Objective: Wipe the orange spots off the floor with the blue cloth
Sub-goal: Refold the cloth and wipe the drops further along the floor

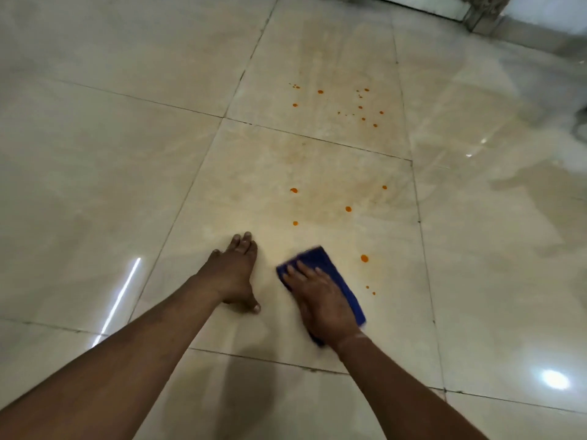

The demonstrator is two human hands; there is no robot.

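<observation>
From the head view, the blue cloth (330, 274) lies flat on the floor (127, 154) under the right hand (320, 300), whose fingers are spread and press it down. The left hand (236, 274) rests open on the tile just beside it. Orange spots (364, 258) dot the tile right of the cloth and beyond it, toward the far wall. The cloth's edges are blurred and its near end is hidden by the wrist.

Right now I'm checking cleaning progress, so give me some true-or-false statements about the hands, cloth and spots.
1. The right hand presses the cloth flat on the floor. True.
2. The left hand holds a second cloth. False: it rests bare on the floor.
3. Every spot is gone. False: many remain, such as one spot right of the cloth.
4. Spots also mark the farther tile. True.
</observation>
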